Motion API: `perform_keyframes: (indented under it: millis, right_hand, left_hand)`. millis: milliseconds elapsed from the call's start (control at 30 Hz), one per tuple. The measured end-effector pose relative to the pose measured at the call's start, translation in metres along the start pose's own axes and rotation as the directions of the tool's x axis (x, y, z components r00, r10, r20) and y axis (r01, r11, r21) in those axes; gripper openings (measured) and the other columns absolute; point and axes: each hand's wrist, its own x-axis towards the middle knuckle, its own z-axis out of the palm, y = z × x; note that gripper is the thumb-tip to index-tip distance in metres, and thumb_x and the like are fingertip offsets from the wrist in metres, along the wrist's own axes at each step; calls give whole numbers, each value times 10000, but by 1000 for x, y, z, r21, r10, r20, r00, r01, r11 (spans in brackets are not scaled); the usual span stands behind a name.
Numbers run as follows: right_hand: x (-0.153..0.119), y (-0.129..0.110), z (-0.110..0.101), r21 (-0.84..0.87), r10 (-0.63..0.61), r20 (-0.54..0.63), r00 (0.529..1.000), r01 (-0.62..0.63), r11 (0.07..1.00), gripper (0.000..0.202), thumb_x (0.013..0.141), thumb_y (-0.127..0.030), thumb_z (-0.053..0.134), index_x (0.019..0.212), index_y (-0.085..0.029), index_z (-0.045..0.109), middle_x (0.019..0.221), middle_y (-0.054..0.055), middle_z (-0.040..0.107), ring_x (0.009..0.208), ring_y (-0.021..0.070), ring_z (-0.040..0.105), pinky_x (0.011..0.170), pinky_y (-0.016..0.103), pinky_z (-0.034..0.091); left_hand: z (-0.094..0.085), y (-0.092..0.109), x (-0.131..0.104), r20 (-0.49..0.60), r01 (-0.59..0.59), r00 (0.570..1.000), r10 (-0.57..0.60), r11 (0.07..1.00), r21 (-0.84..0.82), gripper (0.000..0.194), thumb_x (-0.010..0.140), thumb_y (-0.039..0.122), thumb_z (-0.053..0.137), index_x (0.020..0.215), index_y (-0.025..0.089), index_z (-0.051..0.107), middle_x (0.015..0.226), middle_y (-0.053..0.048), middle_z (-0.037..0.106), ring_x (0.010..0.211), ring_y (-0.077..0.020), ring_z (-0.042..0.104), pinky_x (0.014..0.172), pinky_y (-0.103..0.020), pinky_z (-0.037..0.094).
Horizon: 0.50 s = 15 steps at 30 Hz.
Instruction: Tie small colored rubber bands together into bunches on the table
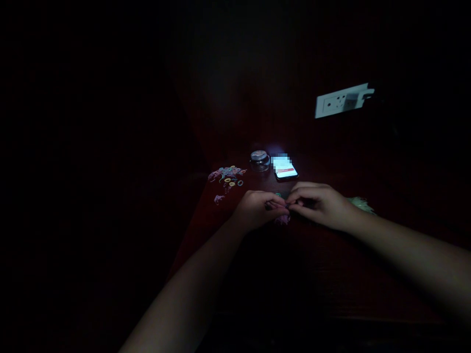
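My left hand (259,208) and my right hand (319,202) meet over the dark red table, fingertips nearly touching. Both are closed in a pinch on something small that the fingers and the dim light hide. Just below the left fingertips shows a bunch of purple bands (282,219); whether it hangs from the fingers or lies on the table I cannot tell. A bit of a green band (278,194) peeks out behind the left fingers. To the left lies a loose pile of coloured hair ties (227,171), with several yellow and teal loops at its near side.
A lidded round jar (259,161) stands behind my hands, beside a lit phone (286,169). Partly behind my right wrist lies a pale greenish heap (361,205). A white socket panel (340,101) with a plug is on the wall. The surroundings are very dark.
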Motion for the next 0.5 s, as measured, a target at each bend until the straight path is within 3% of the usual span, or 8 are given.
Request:
perform_keyframes:
  millis: [267, 500]
  right_hand:
    - [0, 3, 1, -60, 10, 15, 1000, -9, 998, 121, 857, -264, 601, 871, -178, 685, 789, 46, 622, 689, 137, 566, 616, 257, 444]
    - [-1, 1, -3, -84, 10, 74, 997, -4, 996, 134, 870, -259, 560, 829, -182, 662, 757, 33, 608, 691, 140, 546, 628, 261, 427]
  left_hand:
    - [-1, 6, -2, -12, 37, 999, -40, 988, -150, 305, 675, 263, 803, 888, 177, 602, 814, -42, 741, 723, -156, 704, 644, -253, 555]
    - [-3, 9, -4, 8, -9, 1000, 10, 994, -112, 212, 742, 272, 744, 840, 197, 572, 849, -47, 730, 740, -158, 693, 670, -275, 552]
